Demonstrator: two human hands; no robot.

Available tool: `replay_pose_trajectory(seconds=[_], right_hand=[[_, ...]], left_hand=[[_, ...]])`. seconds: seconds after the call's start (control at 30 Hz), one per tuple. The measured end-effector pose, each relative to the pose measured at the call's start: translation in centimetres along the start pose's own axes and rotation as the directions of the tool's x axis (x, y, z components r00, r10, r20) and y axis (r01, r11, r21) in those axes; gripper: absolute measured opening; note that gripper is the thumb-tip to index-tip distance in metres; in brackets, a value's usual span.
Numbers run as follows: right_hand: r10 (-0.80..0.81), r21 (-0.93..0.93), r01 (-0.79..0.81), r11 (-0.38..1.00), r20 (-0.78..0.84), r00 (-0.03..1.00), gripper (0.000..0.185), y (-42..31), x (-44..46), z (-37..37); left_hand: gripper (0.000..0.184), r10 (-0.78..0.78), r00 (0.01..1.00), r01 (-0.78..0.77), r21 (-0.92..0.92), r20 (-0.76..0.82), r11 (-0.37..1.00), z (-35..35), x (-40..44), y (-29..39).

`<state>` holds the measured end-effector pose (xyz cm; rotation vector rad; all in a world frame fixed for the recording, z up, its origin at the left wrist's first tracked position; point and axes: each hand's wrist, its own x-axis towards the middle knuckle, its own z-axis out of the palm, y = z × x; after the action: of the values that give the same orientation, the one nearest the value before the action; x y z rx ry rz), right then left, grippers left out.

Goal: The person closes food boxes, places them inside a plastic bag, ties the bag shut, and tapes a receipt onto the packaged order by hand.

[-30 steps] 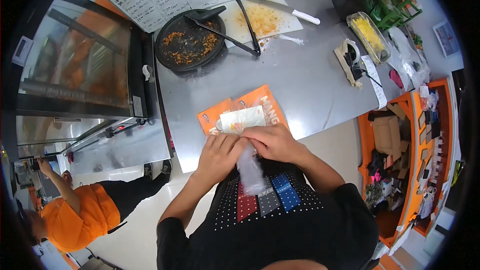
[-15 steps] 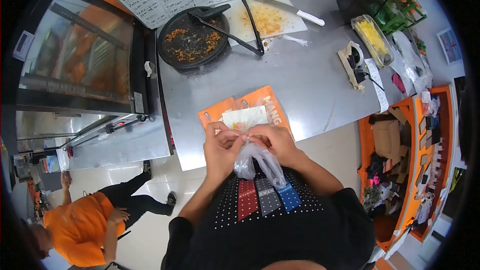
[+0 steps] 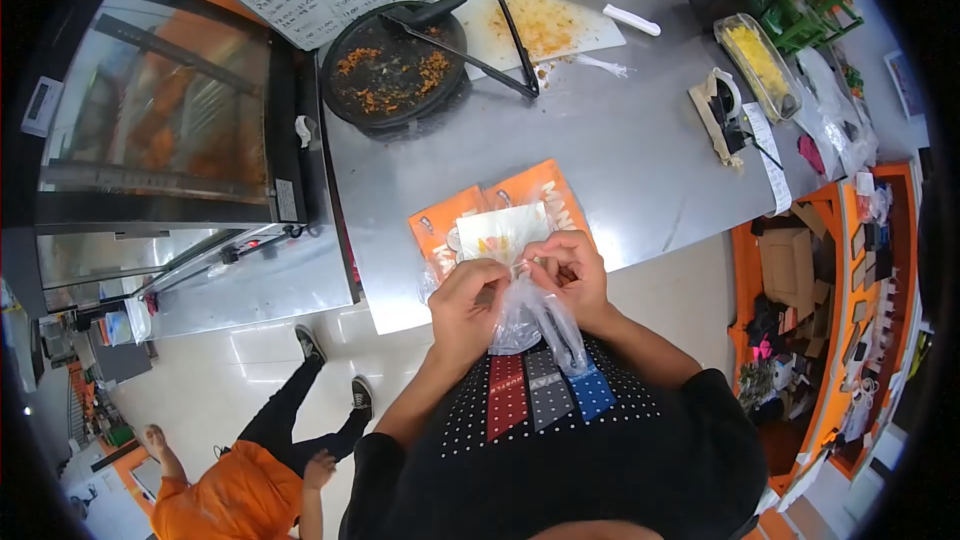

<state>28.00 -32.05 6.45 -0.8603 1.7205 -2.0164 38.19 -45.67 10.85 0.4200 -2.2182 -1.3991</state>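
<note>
Both hands meet at the twisted neck of a clear plastic bag (image 3: 520,322), near the front edge of the steel counter. My left hand (image 3: 468,308) pinches it from the left, fingers curled. From the right, my right hand (image 3: 570,275) grips it with thumb and forefinger. Loose ends of the bag hang down over the black shirt. Just beyond my hands, inside the clear plastic, lie orange boxes (image 3: 447,223) with a white printed paper (image 3: 500,228) on top.
A black stone plate (image 3: 392,70) with brown crumbs, tongs (image 3: 470,62), a cutting board (image 3: 590,28) and a knife (image 3: 632,19) are at the back. A tape dispenser (image 3: 720,115) and a yellow-filled tray (image 3: 762,65) stand right. A co-worker in orange (image 3: 230,495) is at lower left.
The bag's ends have dropped below my hands and spread apart, and my fingers have shifted at its neck. The co-worker has moved lower and to the right. The camera view has shifted slightly.
</note>
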Motion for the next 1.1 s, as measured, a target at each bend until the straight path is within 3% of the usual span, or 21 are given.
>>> replay_pose_trajectory(seconds=[0.43,0.63,0.73,0.83,0.93,1.03,1.1], right_hand=[[-0.031,0.033,0.031,0.999,-0.013,0.999,0.033,0.1,-0.1,-0.3],[-0.020,-0.095,0.020,0.995,0.000,1.000,0.027,-0.7,0.3,-0.3],[-0.031,-0.326,0.072,0.943,0.130,0.991,0.021,-1.4,0.8,-0.9],[-0.029,-0.385,0.090,0.918,0.160,0.987,0.015,-2.9,1.5,-0.9],[-0.017,-0.361,0.080,0.929,0.175,0.984,0.014,-3.0,1.7,-1.1],[-0.102,-0.347,0.177,0.921,0.223,0.969,0.012,-2.8,2.0,-1.3],[-0.089,-0.363,0.177,0.915,0.247,0.965,0.012,-2.7,2.2,-1.7]], left_hand=[[0.021,0.059,0.996,-0.064,0.080,0.061,0.995,-0.6,0.3,0.2],[0.020,0.057,0.995,-0.064,0.084,0.081,0.994,-0.8,0.4,0.3],[0.024,0.100,0.988,-0.115,0.125,0.116,0.985,-1.0,0.4,0.2],[0.027,0.172,0.975,-0.189,0.116,0.143,0.975,-1.2,0.6,-0.3],[0.025,0.061,0.992,-0.070,0.073,0.113,0.995,-1.0,0.3,-0.5],[0.017,-0.089,0.988,0.090,0.000,0.127,0.996,-0.8,0.9,0.1],[0.016,-0.117,0.982,0.118,0.006,0.150,0.993,-0.8,1.4,0.4]])
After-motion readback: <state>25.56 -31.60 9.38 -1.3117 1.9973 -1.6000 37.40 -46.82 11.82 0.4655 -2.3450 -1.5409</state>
